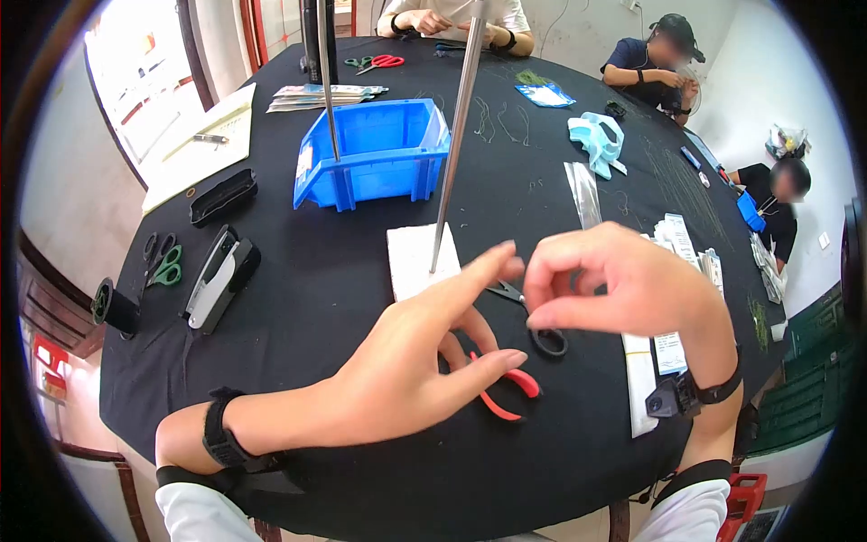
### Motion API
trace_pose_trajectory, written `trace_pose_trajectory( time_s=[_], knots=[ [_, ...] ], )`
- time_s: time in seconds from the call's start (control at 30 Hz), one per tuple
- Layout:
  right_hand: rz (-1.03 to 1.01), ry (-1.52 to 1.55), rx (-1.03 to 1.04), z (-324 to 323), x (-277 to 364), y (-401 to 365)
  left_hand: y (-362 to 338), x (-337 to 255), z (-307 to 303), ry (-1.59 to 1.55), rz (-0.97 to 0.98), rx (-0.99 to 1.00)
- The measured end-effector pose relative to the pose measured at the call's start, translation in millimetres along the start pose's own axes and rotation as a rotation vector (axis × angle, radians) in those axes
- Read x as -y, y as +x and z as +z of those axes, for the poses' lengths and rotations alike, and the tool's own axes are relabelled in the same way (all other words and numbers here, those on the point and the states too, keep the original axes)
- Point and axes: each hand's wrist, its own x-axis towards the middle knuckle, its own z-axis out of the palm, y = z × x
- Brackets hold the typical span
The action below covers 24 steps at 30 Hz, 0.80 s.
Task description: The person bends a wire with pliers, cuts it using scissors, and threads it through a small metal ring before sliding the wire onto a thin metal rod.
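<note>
My left hand (406,361) hovers over the middle of the table with fingers and thumb apart, and nothing shows between them. To its right, my right hand (623,280) has curled fingers, with index finger and thumb brought together; anything pinched there is too small to make out. Red-handled pliers (526,384) lie on the cloth, partly behind my left thumb. Black-handled scissors (548,345) lie below my right hand, partly hidden. Beyond my left hand is a white block (411,257), with a thin metal rod (456,135) rising in front of it.
A blue bin (384,167) stands ahead. Leftward are a stapler (221,280), green-handled scissors (167,266) and a black tray (223,196). White packets (639,379) and a clear plastic strip (582,194) lie right. Other people sit around the black-covered table (298,307).
</note>
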Motion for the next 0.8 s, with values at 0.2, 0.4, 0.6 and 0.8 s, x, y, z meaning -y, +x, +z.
trace_pose_trajectory(
  time_s=[0.2,0.4,0.6,0.8],
  knots=[
    [0.07,0.282,0.104,16,0,4,-6,-8,-10,-0.141,-0.324,0.151],
    [0.109,0.701,0.136,29,-20,13,-8,-11,-14,-0.145,-0.3,0.057],
    [0.061,0.65,0.066,44,-25,11,-9,-5,-21,-0.183,-0.323,0.035],
    [0.049,0.572,-0.024,47,-18,7,-11,-3,-21,-0.218,-0.348,-0.015]
  ],
)
